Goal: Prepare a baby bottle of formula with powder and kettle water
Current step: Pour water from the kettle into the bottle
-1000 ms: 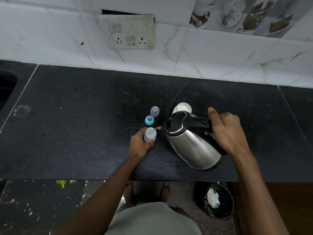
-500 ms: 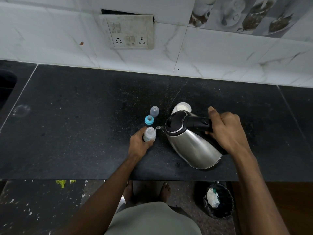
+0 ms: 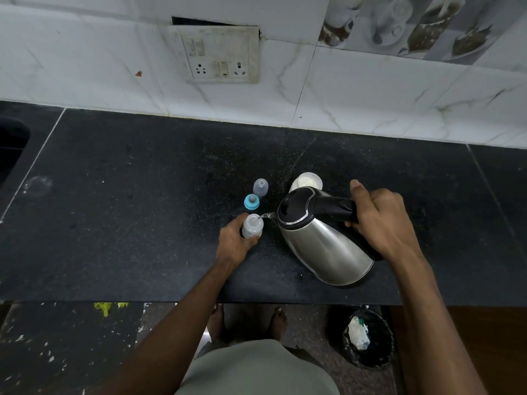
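Dark speckled stone table (image 3: pixel 128 223) seen against white marble-veined wall tiles (image 3: pixel 370 89). Grimy switch-and-socket plate (image 3: pixel 216 54) set in wall, dark gap above it. Printed crockery tiles (image 3: pixel 422 27) seen upper right. Dark sink edge (image 3: pixel 11 149) at far left. Paint-spattered floor (image 3: pixel 57 352) below; black bin (image 3: pixel 368 339) with crumpled waste at lower right. Light dim, cool.

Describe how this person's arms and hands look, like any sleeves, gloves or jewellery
Both forearms are bare as far as the picture shows, with no sleeves in view. The left hand and the right hand wear no gloves, and no rings, watch or bracelets can be seen on the fingers or wrists. Nothing is marked or written on them.
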Demonstrator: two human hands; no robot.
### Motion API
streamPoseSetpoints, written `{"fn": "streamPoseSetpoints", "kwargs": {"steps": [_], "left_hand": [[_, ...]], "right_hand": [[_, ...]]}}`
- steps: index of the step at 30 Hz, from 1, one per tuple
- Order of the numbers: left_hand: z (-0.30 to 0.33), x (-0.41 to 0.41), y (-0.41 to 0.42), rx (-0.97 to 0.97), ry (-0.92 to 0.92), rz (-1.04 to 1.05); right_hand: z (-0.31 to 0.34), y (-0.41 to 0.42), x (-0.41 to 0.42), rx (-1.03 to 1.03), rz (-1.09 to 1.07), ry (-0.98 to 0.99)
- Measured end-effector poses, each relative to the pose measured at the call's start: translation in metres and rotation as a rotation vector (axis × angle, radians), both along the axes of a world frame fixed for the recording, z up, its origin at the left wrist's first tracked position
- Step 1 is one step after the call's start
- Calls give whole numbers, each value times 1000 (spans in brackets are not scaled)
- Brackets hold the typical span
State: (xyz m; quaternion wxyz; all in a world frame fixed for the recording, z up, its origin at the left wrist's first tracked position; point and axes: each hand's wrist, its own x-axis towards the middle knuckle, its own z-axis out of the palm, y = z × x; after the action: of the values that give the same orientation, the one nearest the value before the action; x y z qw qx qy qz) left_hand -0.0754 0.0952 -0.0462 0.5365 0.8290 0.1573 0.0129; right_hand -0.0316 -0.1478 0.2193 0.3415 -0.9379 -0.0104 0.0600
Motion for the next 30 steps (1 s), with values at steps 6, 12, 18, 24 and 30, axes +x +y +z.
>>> {"fn": "streamPoseSetpoints", "kwargs": {"steps": [6, 12, 18, 24, 30], "left_hand": [[-1, 0, 0, 2, 29, -2], [-3, 1, 2, 5, 31, 3], [-4, 2, 2, 0, 43, -4], [-5, 2, 2, -7, 47, 1], [-2, 2, 2, -20, 50, 6]], "right_hand": [[-3, 2, 0, 15, -2, -6], [-9, 1, 0, 38, -22, 13], [-14, 3, 0, 45, -20, 16], [-18, 5, 0, 71, -31, 33], [-38, -1, 3, 178, -82, 102]]}}
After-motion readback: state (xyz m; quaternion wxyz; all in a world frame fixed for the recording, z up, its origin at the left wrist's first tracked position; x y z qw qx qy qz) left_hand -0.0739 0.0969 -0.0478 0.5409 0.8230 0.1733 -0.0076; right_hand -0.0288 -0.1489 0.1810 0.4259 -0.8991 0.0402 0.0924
